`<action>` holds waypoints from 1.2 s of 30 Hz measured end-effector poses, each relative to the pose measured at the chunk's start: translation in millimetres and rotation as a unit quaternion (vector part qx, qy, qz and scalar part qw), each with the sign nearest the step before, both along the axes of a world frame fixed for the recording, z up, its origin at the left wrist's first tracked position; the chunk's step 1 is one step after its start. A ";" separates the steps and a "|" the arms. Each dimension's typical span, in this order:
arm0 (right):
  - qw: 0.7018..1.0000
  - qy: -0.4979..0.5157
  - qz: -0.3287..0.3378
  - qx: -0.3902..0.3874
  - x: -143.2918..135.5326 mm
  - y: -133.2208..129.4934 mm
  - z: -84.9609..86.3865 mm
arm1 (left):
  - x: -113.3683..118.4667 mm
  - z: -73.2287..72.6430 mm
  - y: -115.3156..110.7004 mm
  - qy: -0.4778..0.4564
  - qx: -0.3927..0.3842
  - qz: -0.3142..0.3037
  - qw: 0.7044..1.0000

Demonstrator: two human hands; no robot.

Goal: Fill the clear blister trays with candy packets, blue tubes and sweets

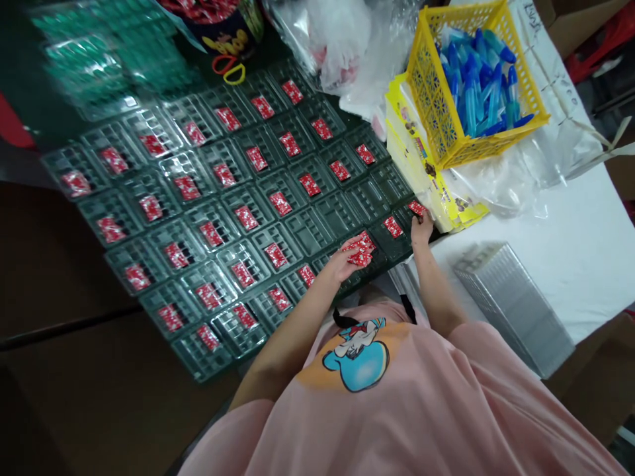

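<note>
Rows of clear plastic trays (308, 231) cover the dark green table, and most hold one small red-and-white packet (280, 203). My left hand (343, 263) is closed round a bunch of red packets (363, 248) above the near row. At the right end of that row, my right hand (421, 229) pinches a single red packet (416, 207) over the last tray. Just left of it, another packet (393, 227) lies in its tray. Several trays in the row behind my hands have no packet in them.
A yellow basket (441, 125) of blue pen-like pieces stands on yellow printed cards (421, 152). Stacked clear trays (516, 304) sit at the right. Scissors (229, 69), a tub (218, 33) of red packets, plastic bags (342, 39) and green-filled trays (94, 66) lie at the back.
</note>
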State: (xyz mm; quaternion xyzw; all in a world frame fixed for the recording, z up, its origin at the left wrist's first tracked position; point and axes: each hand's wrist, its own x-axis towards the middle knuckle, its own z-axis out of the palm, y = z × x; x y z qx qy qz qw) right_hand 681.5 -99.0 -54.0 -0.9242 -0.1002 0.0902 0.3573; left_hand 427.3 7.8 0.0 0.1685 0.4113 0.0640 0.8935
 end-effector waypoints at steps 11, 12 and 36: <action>0.983 0.069 0.102 -0.135 8.8 6.2 7.9 | 4.5 7.1 1.9 -0.007 -0.006 -0.003 1.000; 0.982 0.074 0.100 -0.141 10.6 6.9 11.2 | 4.8 8.1 2.2 -0.005 -0.008 -0.001 1.000; 0.990 0.037 0.126 0.043 26.3 93.7 19.7 | 2.0 27.1 5.2 0.036 -0.029 0.088 0.995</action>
